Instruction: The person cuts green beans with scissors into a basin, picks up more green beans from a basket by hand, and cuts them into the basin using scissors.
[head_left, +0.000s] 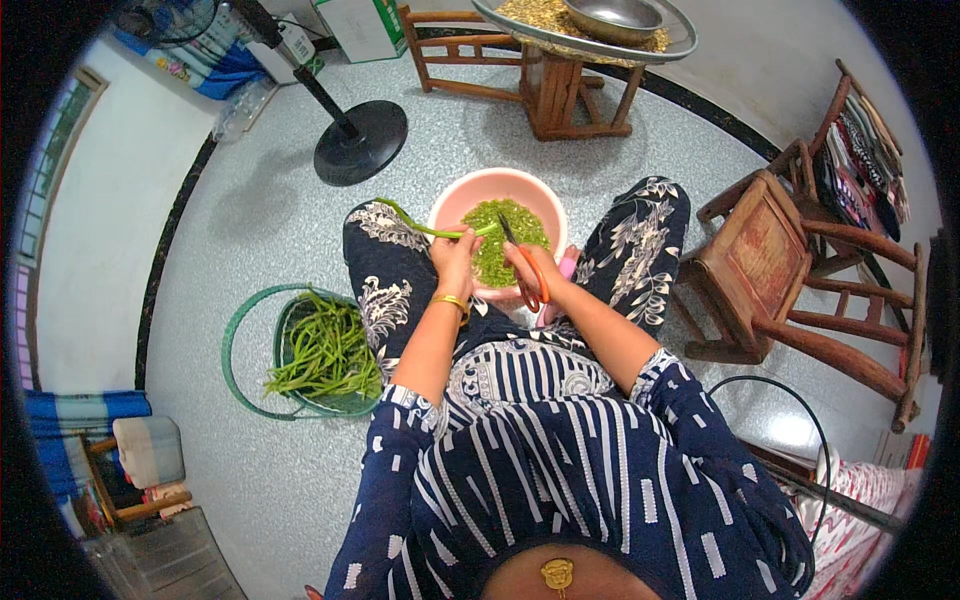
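Observation:
Between my knees stands a pink plastic basin (459, 196), its bottom covered with chopped green pieces (501, 264). Over its left side my left hand (454, 262) grips a long green bean-like stalk (411, 222), whose far end trails left above my knee. My right hand (531, 264) holds orange-handled scissors (536, 279). Their dark blades are at the stalk's right end, above the chopped pieces. Beside my left leg a green plastic basket (281, 341) with a tall hoop handle holds many whole green stalks (330, 352).
A black pedestal fan base (361, 142) stands ahead on the left. Beyond the basin, a wooden chair (559, 94) supports a round tray (686, 46) with yellow grains and a metal bowl (615, 16). Another wooden chair (772, 255) is close on my right, near a black cable (814, 409).

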